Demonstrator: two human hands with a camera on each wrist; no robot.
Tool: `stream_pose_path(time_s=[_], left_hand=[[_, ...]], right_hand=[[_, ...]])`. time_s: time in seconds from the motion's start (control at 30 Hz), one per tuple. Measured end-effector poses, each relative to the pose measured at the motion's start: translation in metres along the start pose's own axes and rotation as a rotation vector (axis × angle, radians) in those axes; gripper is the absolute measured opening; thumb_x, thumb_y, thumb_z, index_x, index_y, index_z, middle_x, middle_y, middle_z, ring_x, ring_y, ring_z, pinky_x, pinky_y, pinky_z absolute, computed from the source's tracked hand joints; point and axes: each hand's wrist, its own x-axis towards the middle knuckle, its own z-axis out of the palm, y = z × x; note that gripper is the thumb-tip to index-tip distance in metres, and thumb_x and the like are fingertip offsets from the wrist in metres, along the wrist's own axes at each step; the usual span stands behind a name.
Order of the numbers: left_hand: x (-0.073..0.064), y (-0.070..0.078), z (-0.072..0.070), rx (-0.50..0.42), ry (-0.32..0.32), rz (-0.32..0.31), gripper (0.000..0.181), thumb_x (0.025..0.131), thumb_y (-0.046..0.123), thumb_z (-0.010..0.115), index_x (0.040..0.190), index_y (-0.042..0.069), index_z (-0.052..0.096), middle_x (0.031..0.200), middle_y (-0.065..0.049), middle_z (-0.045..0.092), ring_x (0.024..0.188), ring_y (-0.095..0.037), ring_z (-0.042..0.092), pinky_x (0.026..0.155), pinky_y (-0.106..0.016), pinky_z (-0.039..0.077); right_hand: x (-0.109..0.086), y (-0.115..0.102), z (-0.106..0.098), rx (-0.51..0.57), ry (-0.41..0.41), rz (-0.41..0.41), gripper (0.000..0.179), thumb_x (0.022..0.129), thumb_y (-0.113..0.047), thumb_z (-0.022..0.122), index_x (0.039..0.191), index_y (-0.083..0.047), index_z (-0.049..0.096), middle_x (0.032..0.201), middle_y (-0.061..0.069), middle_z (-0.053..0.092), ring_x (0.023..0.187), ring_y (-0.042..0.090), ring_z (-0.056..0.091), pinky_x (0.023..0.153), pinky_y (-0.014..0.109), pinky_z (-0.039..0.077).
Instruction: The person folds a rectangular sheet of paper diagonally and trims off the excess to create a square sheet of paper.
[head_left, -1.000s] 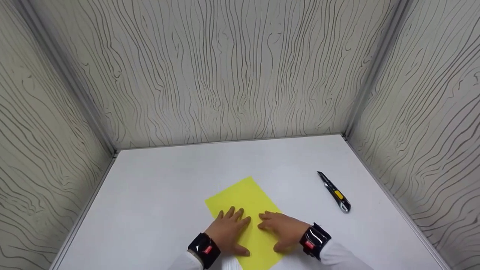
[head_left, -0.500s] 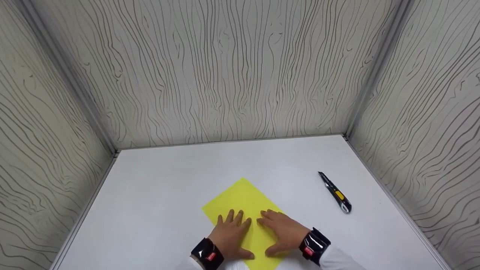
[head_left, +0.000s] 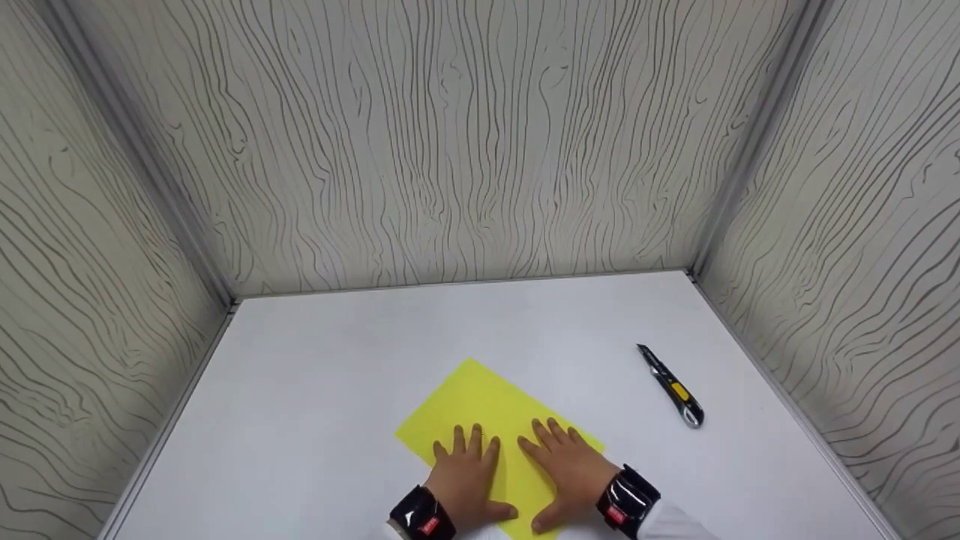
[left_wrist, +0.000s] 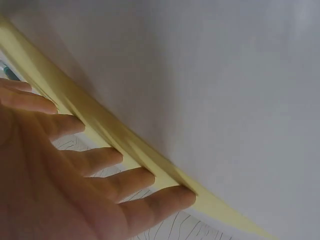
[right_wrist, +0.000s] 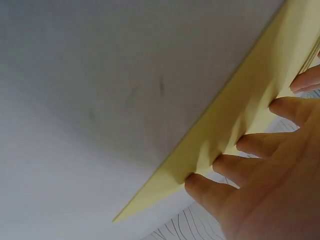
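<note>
A yellow sheet of paper (head_left: 457,401) lies flat and slanted on the white table, in the lower middle of the head view. My left hand (head_left: 463,481) rests on its lower left part with straight, spread fingers. On the lower right part rests my right hand (head_left: 576,471), its fingers also spread and straight. Both thumbs point inward across the paper, apart from each other. In the left wrist view the fingertips (left_wrist: 182,196) touch the yellow sheet (left_wrist: 107,127). The right wrist view likewise has fingertips (right_wrist: 197,182) on the sheet (right_wrist: 200,145). The near corner is partly hidden by the hands.
A black and yellow utility knife (head_left: 671,386) lies on the right side of the table (head_left: 315,390), its blade end pointing away. Wood-patterned panels (head_left: 465,150) stand at the back and both sides.
The paper has turned counterclockwise under both hands, its far corner shifting left and its left corner coming nearer. My right hand's fingers are more spread and point further forward. The knife has stayed put.
</note>
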Motion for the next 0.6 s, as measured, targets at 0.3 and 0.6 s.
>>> stream_pose_path(time_s=[0.3, 0.6], left_hand=[[-0.002, -0.008, -0.004, -0.011, 0.042, 0.062, 0.108, 0.082, 0.091, 0.065, 0.161, 0.018, 0.053, 0.165, -0.018, 0.052, 0.146, -0.048, 0.055, 0.108, -0.067, 0.053], [0.0, -0.024, -0.003, -0.118, 0.074, 0.117, 0.085, 0.089, 0.076, 0.071, 0.152, 0.02, 0.062, 0.159, -0.014, 0.058, 0.145, -0.042, 0.056, 0.112, -0.065, 0.051]], right_hand=[[0.004, 0.004, 0.009, -0.041, 0.005, 0.005, 0.128, 0.069, -0.084, 0.083, 0.17, -0.019, 0.038, 0.178, 0.023, 0.027, 0.163, 0.049, 0.028, 0.128, 0.07, 0.029], [0.004, 0.008, 0.011, -0.045, 0.012, -0.006, 0.127, 0.071, -0.087, 0.079, 0.171, -0.02, 0.037, 0.178, 0.022, 0.027, 0.164, 0.048, 0.028, 0.128, 0.07, 0.029]])
